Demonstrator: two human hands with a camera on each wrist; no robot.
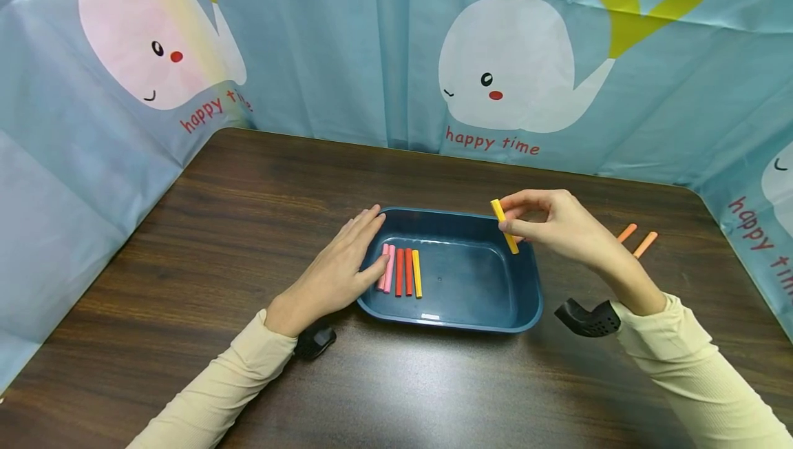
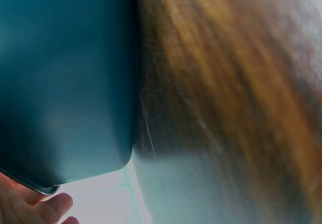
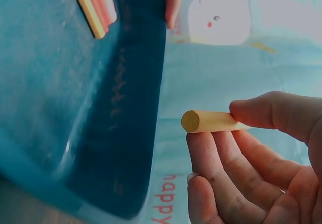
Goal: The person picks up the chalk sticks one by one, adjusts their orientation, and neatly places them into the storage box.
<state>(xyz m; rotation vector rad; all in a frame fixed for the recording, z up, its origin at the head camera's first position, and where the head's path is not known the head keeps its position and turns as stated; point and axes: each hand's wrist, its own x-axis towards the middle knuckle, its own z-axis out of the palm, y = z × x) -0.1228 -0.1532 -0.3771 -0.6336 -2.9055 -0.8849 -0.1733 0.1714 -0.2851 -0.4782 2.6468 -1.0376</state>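
Observation:
A dark blue tray (image 1: 471, 284) stands on the table. In its left part lie two pink sticks (image 1: 389, 270), two red sticks (image 1: 408, 272) and a yellow stick (image 1: 417, 274), side by side. My left hand (image 1: 331, 266) rests on the tray's left rim, fingers extended, the thumb over the pink sticks. Above the tray's right rim my right hand (image 1: 557, 225) pinches another yellow stick (image 1: 504, 227) between thumb and fingers. The right wrist view shows this yellow stick (image 3: 214, 121) by its round end. In the left wrist view some fingers (image 2: 50, 209) touch the tray's edge.
Two orange sticks (image 1: 646, 244) lie on the brown table (image 1: 279, 180) right of the tray, partly behind my right forearm. A light blue curtain with whale prints (image 1: 508, 63) hangs along the table's far edge and sides.

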